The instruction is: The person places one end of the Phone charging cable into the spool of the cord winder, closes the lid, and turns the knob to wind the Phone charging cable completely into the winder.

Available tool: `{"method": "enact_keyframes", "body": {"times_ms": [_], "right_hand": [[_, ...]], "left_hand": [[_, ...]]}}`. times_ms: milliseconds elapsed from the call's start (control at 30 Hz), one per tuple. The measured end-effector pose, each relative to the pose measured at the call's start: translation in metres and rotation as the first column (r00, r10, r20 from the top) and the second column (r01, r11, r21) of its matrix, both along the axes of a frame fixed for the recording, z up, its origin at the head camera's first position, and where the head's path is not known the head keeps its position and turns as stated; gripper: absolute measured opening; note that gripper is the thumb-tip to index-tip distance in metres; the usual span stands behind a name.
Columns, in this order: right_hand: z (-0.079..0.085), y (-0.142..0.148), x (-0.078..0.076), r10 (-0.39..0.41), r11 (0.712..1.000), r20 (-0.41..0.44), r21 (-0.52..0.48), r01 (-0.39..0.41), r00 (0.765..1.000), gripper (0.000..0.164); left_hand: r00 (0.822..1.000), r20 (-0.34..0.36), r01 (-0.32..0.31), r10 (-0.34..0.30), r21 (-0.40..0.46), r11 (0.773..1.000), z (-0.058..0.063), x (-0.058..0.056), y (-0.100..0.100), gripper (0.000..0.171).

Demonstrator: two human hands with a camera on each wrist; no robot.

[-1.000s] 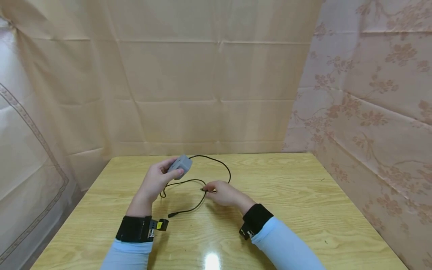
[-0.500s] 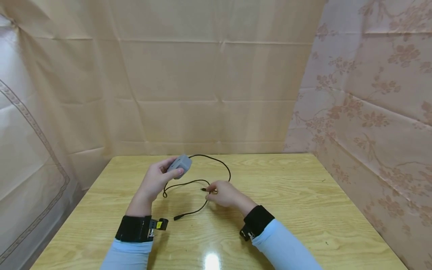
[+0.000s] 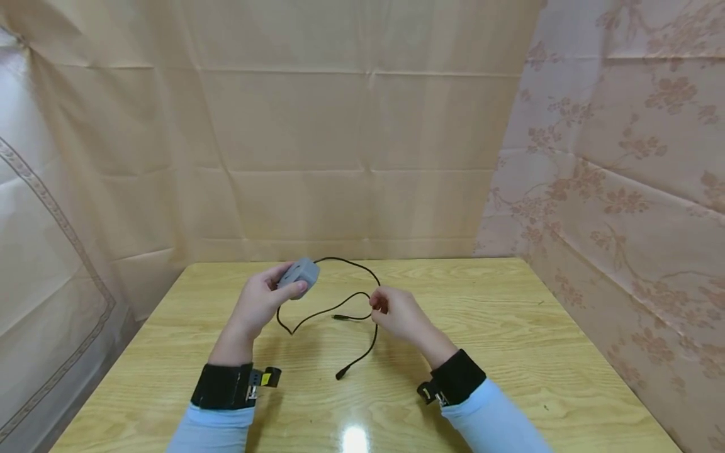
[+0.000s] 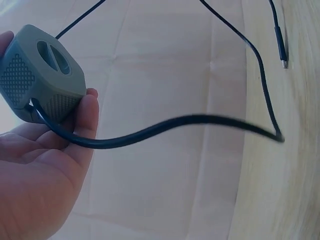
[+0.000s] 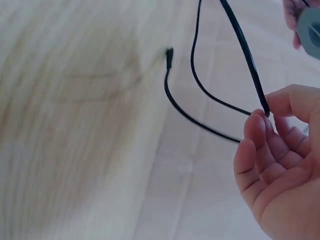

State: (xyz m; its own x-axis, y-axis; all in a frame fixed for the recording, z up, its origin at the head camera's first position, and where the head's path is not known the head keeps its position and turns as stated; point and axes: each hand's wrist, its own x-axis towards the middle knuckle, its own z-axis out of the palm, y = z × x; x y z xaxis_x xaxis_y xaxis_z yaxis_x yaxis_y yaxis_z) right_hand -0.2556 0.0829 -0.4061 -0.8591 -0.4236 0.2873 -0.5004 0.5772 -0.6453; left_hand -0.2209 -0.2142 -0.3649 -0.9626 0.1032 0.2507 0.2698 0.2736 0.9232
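Note:
My left hand (image 3: 252, 311) holds a small grey box (image 3: 300, 277) with its fingers and thumb about the sides. In the left wrist view, the box shows textured sides and an oval recess with a bar across it. A thin black cable (image 4: 195, 119) leaves the box from two sides. My right hand (image 3: 399, 311) pinches the cable between thumb and fingertips, to the right of the box. From there, two cable ends hang: a slim plug (image 3: 340, 317) with a metal tip points left, and a thicker connector (image 3: 342, 374) dangles lower. My right fingers hide where the strands meet.
Both hands are above a light wood-grain table (image 3: 510, 377). A beige cloth (image 3: 362, 157) hangs behind its far edge, and a floral cloth (image 3: 623, 189) hangs at the right. Each wrist wears a black strap with a small camera.
My right hand has moved right and slightly up, drawing the cable along. The lower connector has swung right, and more of the slim plug's lead shows. My left hand is nearly still with the box.

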Motion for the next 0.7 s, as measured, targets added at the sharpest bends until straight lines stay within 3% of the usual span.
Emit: {"method": "enact_keyframes", "body": {"times_ms": [200, 367, 533, 700], "right_hand": [[0.008, 0.014, 0.001, -0.04, 0.997, -0.071, -0.072, 0.035, 0.997, 0.038], [0.013, 0.017, 0.001, -0.041, 0.998, -0.161, -0.053, 0.033, 0.986, 0.055], [0.015, 0.016, 0.002, -0.032, 0.999, -0.197, -0.011, 0.031, 0.98, 0.048], [0.014, 0.015, 0.001, -0.067, 0.998, -0.237, -0.014, 0.066, 0.969, 0.024]], "left_hand": [[1.0, -0.009, -0.015, 0.015, -0.022, 1.0, 0.004, 0.002, -0.001, 0.071], [0.999, -0.034, 0.022, -0.024, -0.05, 0.999, 0.007, 0.005, 0.003, 0.066], [0.995, -0.054, 0.083, -0.086, -0.049, 0.995, 0.008, 0.008, 0.008, 0.061], [0.991, -0.07, 0.115, -0.117, -0.031, 0.993, 0.01, 0.01, 0.012, 0.06]]}}
